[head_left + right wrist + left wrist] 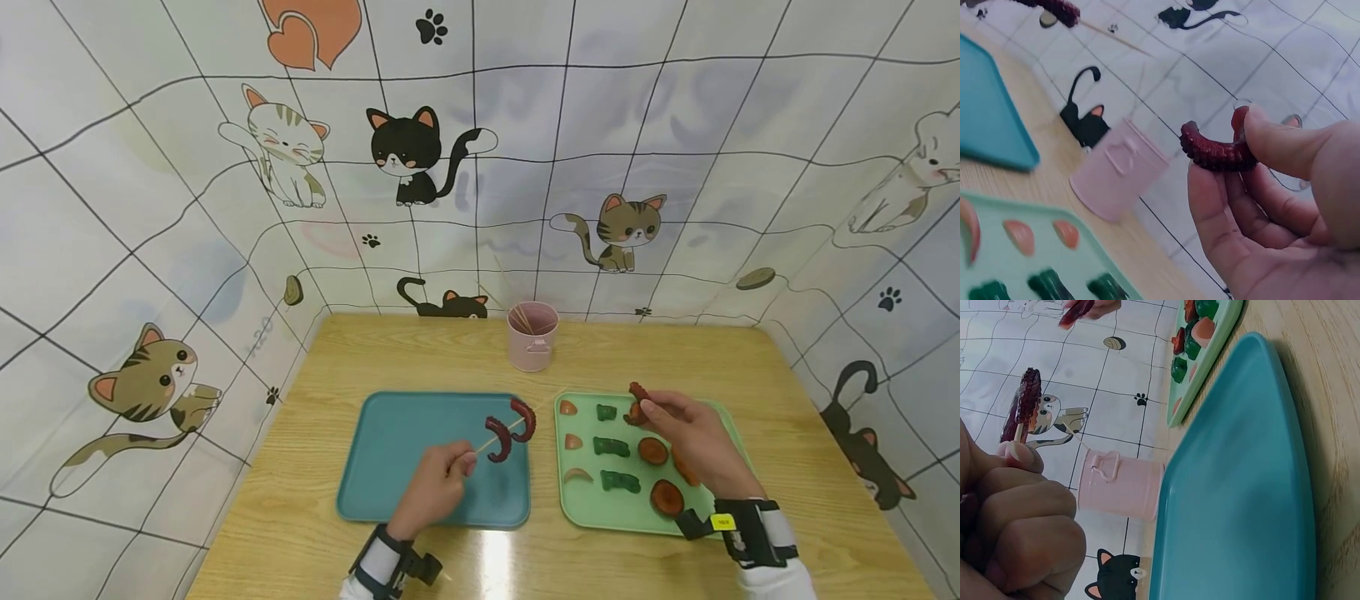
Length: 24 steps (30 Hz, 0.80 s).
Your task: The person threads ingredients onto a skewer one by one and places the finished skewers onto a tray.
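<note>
My left hand grips a thin wooden skewer above the blue tray. Two curved, dark red pieces like octopus tentacles are threaded on it, and its bare tip sticks out past them in the right wrist view. Over the far part of the green tray, my right hand pinches another dark red tentacle piece between thumb and fingers. This piece is bent into a hook, with bumps along its outer side. In the left wrist view, curled fingers hide the skewer's lower part.
On the green tray lie several green pepper-like pieces, brown-red round slices and small pale orange pieces. Behind the trays, a pink bucket holds thin sticks. A cat-patterned cloth wall surrounds the wooden table.
</note>
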Motion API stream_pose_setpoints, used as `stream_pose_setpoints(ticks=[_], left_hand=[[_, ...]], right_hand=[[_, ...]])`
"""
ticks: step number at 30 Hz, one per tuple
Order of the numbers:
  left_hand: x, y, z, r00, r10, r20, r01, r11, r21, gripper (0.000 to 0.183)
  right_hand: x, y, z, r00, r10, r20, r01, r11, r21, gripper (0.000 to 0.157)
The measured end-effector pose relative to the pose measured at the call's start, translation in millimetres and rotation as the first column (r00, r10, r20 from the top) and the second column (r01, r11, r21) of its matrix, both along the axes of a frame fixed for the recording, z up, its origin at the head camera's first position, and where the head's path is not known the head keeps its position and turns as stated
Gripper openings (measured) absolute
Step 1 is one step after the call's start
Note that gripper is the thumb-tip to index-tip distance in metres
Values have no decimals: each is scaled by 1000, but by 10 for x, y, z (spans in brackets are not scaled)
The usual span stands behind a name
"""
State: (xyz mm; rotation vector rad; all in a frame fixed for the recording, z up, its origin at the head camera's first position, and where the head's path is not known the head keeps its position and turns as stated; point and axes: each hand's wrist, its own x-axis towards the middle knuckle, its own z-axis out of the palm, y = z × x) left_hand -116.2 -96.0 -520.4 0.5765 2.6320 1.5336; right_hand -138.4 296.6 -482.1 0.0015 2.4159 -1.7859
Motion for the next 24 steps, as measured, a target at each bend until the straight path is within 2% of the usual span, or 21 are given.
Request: stream_pose_setpoints(ticks=[4,7,17,24], left_hand=[[9,25,-9,1000,-9,8,9,1000,2,37],[16,43,-13,1000,-15,15,15,1000,2,37],[52,78,8,999,-34,29,34,999,1,37],[58,90,-2,999,-37,14,37,999,-12,36]], right_hand=[[-55,-178,3,999,33,7,-31,987,-156,52],[-98,-287,14,999,39,37,-30,975,-221,56],[-146,-565,-6,994,37,98,-10,965,-260,60],[-146,-704,-45,996,17,91,18,930,-367,47]])
